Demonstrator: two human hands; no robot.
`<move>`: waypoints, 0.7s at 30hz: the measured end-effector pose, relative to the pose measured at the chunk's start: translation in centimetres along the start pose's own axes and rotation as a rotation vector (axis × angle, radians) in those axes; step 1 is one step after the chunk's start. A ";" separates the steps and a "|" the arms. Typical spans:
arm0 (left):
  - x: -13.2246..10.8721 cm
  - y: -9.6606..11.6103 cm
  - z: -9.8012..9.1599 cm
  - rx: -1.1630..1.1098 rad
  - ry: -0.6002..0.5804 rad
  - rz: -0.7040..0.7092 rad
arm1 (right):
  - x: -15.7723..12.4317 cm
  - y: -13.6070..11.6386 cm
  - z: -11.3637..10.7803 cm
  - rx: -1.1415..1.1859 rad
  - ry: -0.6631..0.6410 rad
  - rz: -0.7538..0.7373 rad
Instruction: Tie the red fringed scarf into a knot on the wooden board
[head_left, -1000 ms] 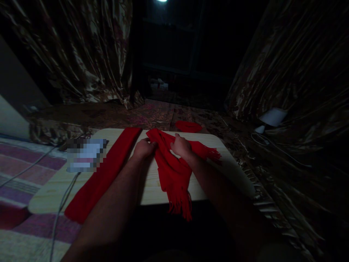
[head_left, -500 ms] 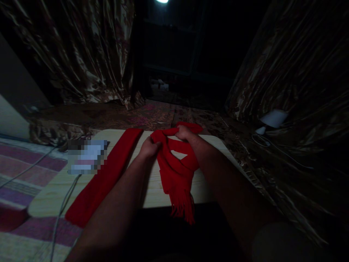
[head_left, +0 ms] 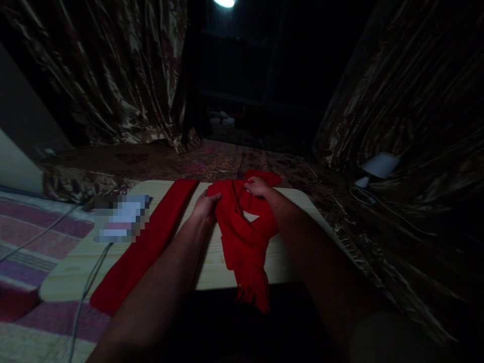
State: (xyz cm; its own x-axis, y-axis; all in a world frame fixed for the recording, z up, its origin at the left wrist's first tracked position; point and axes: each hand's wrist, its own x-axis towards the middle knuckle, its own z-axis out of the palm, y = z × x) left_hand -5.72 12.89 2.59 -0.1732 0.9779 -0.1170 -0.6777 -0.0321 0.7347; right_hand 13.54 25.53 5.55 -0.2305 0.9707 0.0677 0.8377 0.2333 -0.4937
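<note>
A red fringed scarf (head_left: 245,242) lies bunched and looped on the pale wooden table (head_left: 207,252), its tassels hanging over the near edge. My left hand (head_left: 206,205) pinches the scarf's left edge, thumb on top. Farther right, my right hand (head_left: 258,186) is closed on the cloth near the table's far edge. A small gap in the loop lets the wood show through. Past my right hand, part of the red cloth reaches beyond the far edge. To the left, a long folded red cloth strip (head_left: 151,239) lies slantwise across the table.
A pixelated device (head_left: 123,219) with a cable (head_left: 88,280) sits at the table's left. A white lamp (head_left: 380,165) with a cord is on the dark patterned cover at right. Curtains (head_left: 139,75) hang on both sides of a dark window.
The scarf between my hands has spread wider and flatter, and the opening in the loop has shrunk. My left hand has shifted slightly left and down.
</note>
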 end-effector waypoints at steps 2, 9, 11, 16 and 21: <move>-0.3 0.1 0.1 -0.036 -0.029 0.021 | -0.2 0.5 -0.3 0.024 -0.060 0.021; -0.8 0.2 0.0 -0.019 -0.103 0.038 | -0.5 2.5 -2.1 -0.100 0.003 0.114; -1.0 0.2 0.1 0.043 -0.121 0.020 | -0.7 2.6 -2.9 -0.263 0.057 0.137; -1.4 0.2 0.3 0.112 -0.244 0.002 | -1.1 1.2 -3.4 -0.158 -0.040 -0.031; -1.7 0.3 0.4 0.110 -0.304 -0.019 | -1.4 -1.3 -2.9 0.266 -0.390 -0.259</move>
State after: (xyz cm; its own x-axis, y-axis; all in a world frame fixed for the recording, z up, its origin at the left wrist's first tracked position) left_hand -5.34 11.27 3.26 0.0716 0.9956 0.0612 -0.5943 -0.0067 0.8042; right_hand 14.21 24.07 8.60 -0.6224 0.7780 -0.0855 0.5861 0.3909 -0.7097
